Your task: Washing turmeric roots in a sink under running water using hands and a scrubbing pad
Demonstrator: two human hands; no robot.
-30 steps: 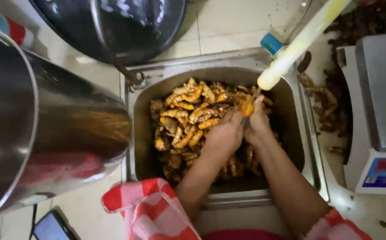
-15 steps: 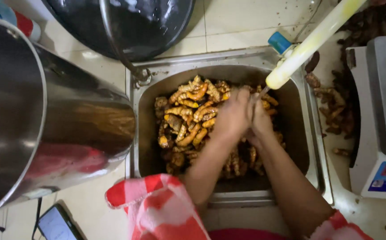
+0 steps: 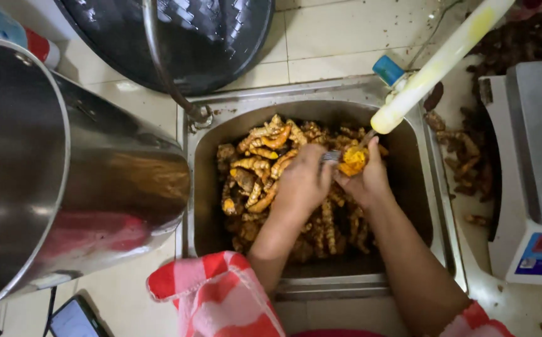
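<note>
A steel sink point(image 3: 436, 206) sits at the centre of the frame, set into a tiled worktop point(image 3: 339, 37). The sink holds a heap of orange-brown turmeric roots point(image 3: 265, 162), piled mostly toward its left and upper parts.

Both hands work over the heap, close together, just right of frame centre. The left hand point(image 3: 301, 184) is curled, knuckles up, and touches the right hand at the fingertips. The right hand point(image 3: 366, 178) is cupped around one bright yellow root point(image 3: 353, 160), which it grips between thumb and fingers. A small metal tool point(image 3: 331, 156) shows between the two hands against this root; which hand grips it cannot be told. The held root lies directly under the end of a pale yellow-stained spout point(image 3: 436, 65), which slants down from the upper right of the frame. A blue cap point(image 3: 388, 68) sits on the fitting just beside the spout at the sink's back rim.

A large steel pot point(image 3: 40, 181) lies on its side at the left of the frame, its wall touching the sink's left rim. A dark round lid point(image 3: 215, 37) fills the upper centre. A scale point(image 3: 533, 181) stands at the right edge, with dark, dry roots point(image 3: 464, 156) scattered between it and the sink. Red-and-white checked sleeves point(image 3: 218, 296) show at the bottom. A phone point(image 3: 74, 318) lies at the lower left.
</note>
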